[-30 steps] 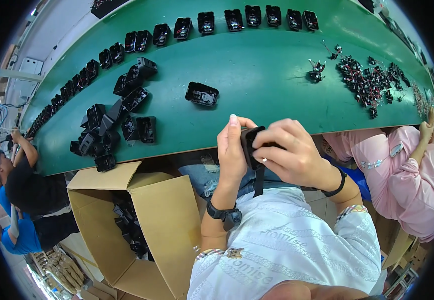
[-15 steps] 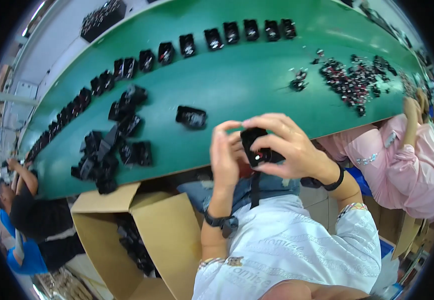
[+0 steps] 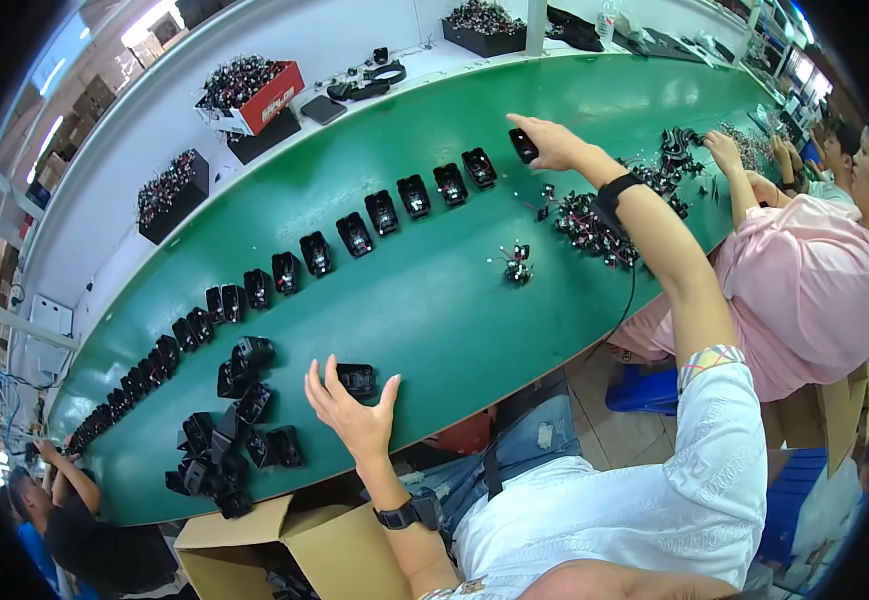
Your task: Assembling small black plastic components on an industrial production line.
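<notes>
My right hand [image 3: 558, 147] is stretched far out over the green table [image 3: 435, 300], its fingers closed on a black plastic housing [image 3: 523, 146]. The held housing is at the right end of a long curved row of similar black housings [image 3: 382, 212], several with small wired parts inside. Nearer to me, my left hand [image 3: 360, 422] is open, fingers spread, beside a single black housing [image 3: 357, 378]. I cannot tell whether its fingertips touch that housing. Left of it lies a loose pile of black housings [image 3: 220, 450].
Small wired parts [image 3: 595, 225] lie heaped at the right, with a small cluster [image 3: 517, 265] apart. An open cardboard box [image 3: 345, 550] stands below the table's front edge. A person in pink [image 3: 805, 290] works at the right, another in black [image 3: 105, 540] at the left. Filled boxes [image 3: 255, 95] line the back shelf.
My hands were together around a black housing near my body. Now the right has carried a housing out to the row's right end, and the left has moved left, open. The view has shifted.
</notes>
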`<state>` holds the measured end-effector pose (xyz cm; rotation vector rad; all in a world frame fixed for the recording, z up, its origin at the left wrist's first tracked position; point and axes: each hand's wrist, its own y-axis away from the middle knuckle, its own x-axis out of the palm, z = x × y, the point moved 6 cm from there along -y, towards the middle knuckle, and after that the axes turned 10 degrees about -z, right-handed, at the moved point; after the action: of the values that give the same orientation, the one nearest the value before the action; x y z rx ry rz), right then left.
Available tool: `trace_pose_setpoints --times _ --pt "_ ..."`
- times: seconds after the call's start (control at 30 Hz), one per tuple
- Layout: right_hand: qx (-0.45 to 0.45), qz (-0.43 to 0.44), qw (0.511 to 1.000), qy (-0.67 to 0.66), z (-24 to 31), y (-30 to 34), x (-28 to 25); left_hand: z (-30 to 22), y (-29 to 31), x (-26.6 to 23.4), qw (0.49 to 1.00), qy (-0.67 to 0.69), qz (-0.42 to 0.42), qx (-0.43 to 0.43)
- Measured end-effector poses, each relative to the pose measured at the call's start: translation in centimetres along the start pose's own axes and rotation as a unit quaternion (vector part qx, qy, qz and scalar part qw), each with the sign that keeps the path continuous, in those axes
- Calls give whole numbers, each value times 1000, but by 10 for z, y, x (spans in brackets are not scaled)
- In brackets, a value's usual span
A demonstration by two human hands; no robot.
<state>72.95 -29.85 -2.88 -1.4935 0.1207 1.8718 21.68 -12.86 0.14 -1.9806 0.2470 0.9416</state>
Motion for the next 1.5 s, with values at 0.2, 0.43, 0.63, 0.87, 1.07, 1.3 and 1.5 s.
trace_pose_setpoints --times 0.2,0.43,0.63,0.87,1.07,1.3,1.5 --pt "-36 65 997 -4 15 -21 37 15 5 12 998 62 19 -17" --pt "-68 -133 988 40 17 16 -31 -3 2 7 985 167 40 -36" --pt "22 80 997 11 67 79 -62 -2 7 11 984 160 74 -32" --pt "-30 33 979 199 57 80 0 -9 8 10 985 162 60 -12" --pt "-80 0 983 164 72 83 -5 -11 10 10 984 167 53 -16" --pt "132 -142 805 -561 139 141 -78 -11 10 3 978 207 22 -26" --pt "77 -91 733 -669 234 210 -59 -52 29 -9 933 345 96 -41"
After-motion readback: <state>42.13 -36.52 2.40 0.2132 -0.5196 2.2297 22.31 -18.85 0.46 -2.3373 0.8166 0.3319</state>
